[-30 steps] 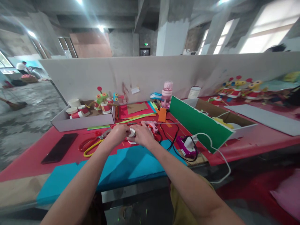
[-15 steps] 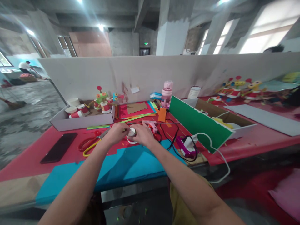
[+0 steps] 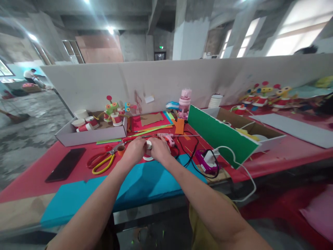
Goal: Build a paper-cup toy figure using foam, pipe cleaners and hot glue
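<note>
beside both hands' white cup (image 3: 148, 144), scissors (image 3: 102, 160), glue gun (image 3: 168, 138), cords (image 3: 191, 152)

L hand (image 3: 135, 151) & R hand (image 3: 160, 150) together (fingers curled)

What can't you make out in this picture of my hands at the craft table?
Head view only:
- White cup: mostly hidden between left hand and right hand; grip unclear.
- Glue gun: partly behind the right hand.
- Cardboard box contents: screened by its green flap.
- Toy figures: far, blurred.
</note>
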